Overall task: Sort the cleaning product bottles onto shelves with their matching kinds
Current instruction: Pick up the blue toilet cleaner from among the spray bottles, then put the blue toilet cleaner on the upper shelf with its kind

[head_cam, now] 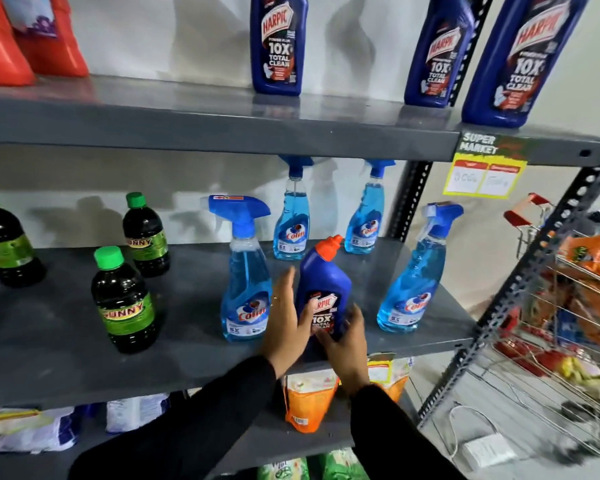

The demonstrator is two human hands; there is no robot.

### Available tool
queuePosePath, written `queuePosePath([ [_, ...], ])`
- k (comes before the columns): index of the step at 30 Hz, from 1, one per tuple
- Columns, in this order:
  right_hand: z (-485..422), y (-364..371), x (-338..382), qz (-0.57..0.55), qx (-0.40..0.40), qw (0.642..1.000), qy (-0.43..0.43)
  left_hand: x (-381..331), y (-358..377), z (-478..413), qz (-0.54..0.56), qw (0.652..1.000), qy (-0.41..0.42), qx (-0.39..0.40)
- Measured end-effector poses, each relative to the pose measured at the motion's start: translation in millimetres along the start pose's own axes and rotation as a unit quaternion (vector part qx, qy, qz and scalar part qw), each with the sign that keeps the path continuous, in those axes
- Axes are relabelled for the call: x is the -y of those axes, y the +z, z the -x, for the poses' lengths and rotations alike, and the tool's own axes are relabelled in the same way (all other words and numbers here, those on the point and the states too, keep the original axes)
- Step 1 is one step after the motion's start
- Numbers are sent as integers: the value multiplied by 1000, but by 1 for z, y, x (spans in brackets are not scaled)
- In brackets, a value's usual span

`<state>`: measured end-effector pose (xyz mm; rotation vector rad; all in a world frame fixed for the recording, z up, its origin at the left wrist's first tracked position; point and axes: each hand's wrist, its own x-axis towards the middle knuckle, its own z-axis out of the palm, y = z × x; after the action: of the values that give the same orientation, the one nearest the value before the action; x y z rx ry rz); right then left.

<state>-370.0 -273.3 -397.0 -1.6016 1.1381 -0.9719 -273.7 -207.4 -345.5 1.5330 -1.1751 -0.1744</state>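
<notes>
Black sleeves lead up to both hands around the Harpic bottle (323,292) on the middle shelf (66,341). It stands among blue Colin spray bottles (246,271), its kin on the upper shelf (187,116). Left hand (284,317) lies open against its side; right hand (347,344) seems to clasp the base, though blur hides the fingers. Rigid, slick plastic, probably heavy: grip the waist.

The grey metal middle shelf (66,348) carries three dark Sunny bottles (125,303) with green caps on its left, four blue Colin spray bottles (246,292) on its right, and one dark blue Harpic bottle (323,292) among them. The top shelf (187,123) holds three more Harpic bottles (278,46) and red bottles (52,39).
</notes>
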Motion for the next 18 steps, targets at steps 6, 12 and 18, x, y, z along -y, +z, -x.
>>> queuePosePath([
  [6,6,-12,15,27,33,999,1,3,0,-11,-37,989,-140,43],
  [12,55,-28,44,-19,9,996,-90,-30,-17,21,6,998,-66,1],
  [18,79,-46,124,-115,-61,966,-223,-125,-51,12,225,964,43,-137],
])
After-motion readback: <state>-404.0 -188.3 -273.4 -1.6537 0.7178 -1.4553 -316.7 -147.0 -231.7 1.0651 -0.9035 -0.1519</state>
